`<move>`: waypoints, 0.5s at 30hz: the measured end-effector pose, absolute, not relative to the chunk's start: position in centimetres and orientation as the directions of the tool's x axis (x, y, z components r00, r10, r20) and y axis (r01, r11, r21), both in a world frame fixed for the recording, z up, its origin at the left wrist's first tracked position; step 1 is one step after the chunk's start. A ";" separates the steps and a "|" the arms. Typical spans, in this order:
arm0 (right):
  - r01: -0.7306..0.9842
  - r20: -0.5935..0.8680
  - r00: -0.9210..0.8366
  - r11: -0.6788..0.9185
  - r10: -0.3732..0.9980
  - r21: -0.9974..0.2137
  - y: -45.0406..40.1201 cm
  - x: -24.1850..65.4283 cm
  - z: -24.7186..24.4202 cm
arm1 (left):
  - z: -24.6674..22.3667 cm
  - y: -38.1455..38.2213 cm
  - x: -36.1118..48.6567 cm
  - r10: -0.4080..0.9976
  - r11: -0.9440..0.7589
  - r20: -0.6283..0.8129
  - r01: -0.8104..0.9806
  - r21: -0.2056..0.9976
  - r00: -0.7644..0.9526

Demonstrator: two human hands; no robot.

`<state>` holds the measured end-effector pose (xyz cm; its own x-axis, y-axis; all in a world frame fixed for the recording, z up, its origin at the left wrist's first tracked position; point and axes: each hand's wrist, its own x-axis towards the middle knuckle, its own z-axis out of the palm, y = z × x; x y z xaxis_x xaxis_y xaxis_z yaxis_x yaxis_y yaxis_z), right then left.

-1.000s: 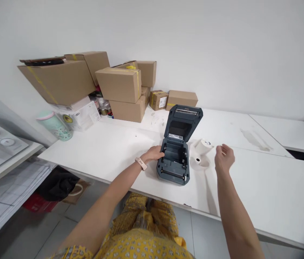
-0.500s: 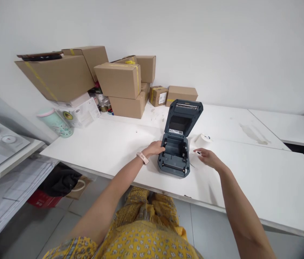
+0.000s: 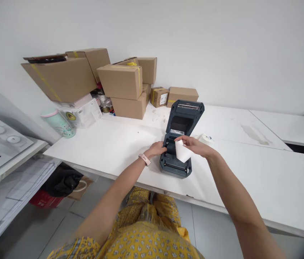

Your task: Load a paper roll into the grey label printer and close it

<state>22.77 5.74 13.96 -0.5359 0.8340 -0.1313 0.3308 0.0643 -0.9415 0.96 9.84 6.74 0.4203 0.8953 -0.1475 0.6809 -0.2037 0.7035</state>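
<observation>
A dark grey label printer (image 3: 175,172) stands on the white table with its lid (image 3: 186,114) raised. At its left edge, my left hand (image 3: 155,149) has its fingers wrapped round the side of the body. My right hand (image 3: 195,145) grips a white paper roll (image 3: 182,153) from above, over the right part of the open compartment. The roll is tilted, and its strip of paper hangs over the printer's front right. Behind my right hand, another white roll (image 3: 205,138) lies on the table, partly hidden.
Cardboard boxes (image 3: 121,81) are stacked at the back left, with two smaller boxes behind the printer. A mint tumbler (image 3: 61,124) stands at the table's left end. A white microwave (image 3: 3,140) is at the far left. The table's front edge (image 3: 152,187) runs before my body.
My right hand has moved left and up from beside the printer, bringing the white roll over the compartment. My left hand stays on the printer's side. The view has shifted slightly.
</observation>
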 end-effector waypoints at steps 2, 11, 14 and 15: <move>0.403 -0.168 -0.525 0.070 0.835 -0.912 6.8 22.1 12.8 | 6.8 9.6 1.0 0.907 -0.188 -0.147 0.691 0.698 0.395; 0.536 -0.285 -0.531 0.056 0.798 -0.843 8.3 20.7 12.1 | 5.9 6.9 2.0 0.982 -0.188 0.133 0.649 0.737 0.134; 0.572 -0.349 -0.485 -0.011 0.802 -0.820 9.1 20.6 11.9 | 5.8 6.7 2.3 0.881 -0.469 0.419 0.535 0.703 0.221; 0.593 -0.358 -0.470 -0.012 0.807 -0.805 9.3 20.6 12.0 | 5.8 6.8 2.3 0.836 -0.544 0.481 0.504 0.671 0.263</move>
